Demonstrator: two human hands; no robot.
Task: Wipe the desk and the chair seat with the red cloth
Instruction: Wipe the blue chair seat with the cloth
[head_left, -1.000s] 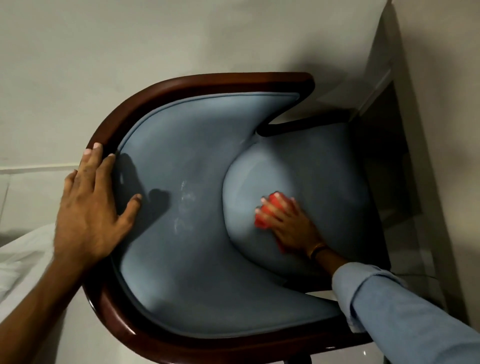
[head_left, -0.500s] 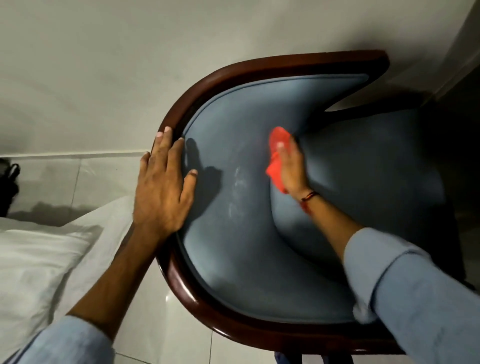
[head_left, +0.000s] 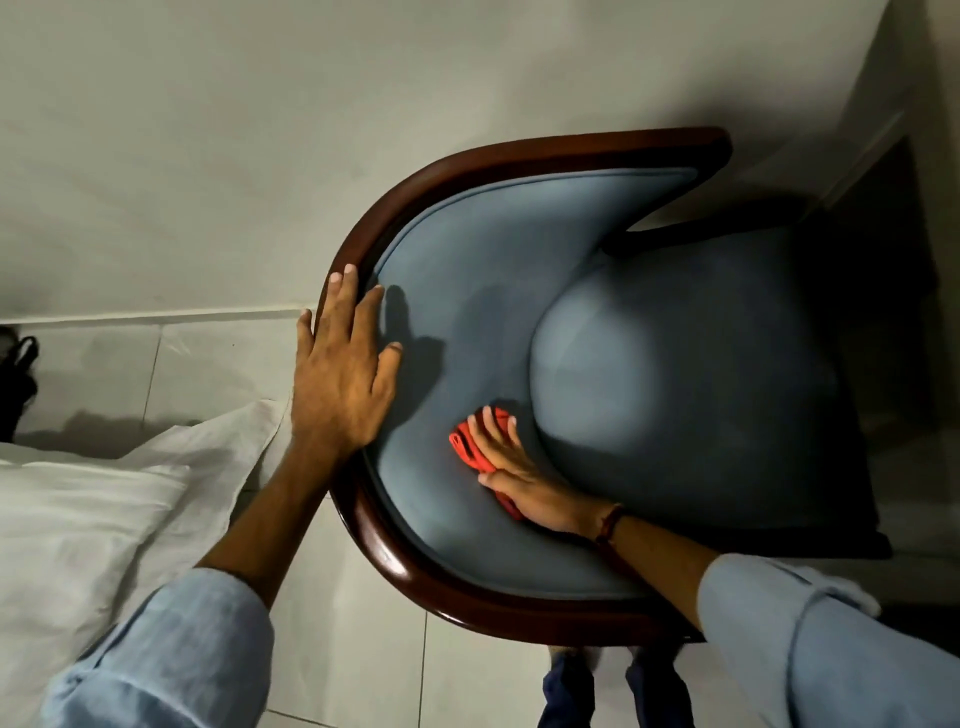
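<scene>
I look straight down on a chair with a dark wooden frame (head_left: 395, 551) and blue upholstery. Its rounded seat cushion (head_left: 675, 374) fills the right half. My right hand (head_left: 514, 467) presses the red cloth (head_left: 467, 444) flat against the blue padded backrest (head_left: 467, 291), just left of the seat's edge. Most of the cloth is hidden under my palm. My left hand (head_left: 343, 374) lies flat, fingers spread, on the backrest's wooden top rail and padding.
A white pillow and sheet (head_left: 88, 519) lie at the lower left on a bed. A pale wall (head_left: 260, 130) runs behind the chair, with tiled floor (head_left: 363, 649) below. A dark recess (head_left: 909, 260) sits at the right. A black object (head_left: 15, 379) shows at the far left.
My right hand has swept the cloth from the seat up to the backrest's upper part, then down to its lower part near the seat. My left hand stays on the rail.
</scene>
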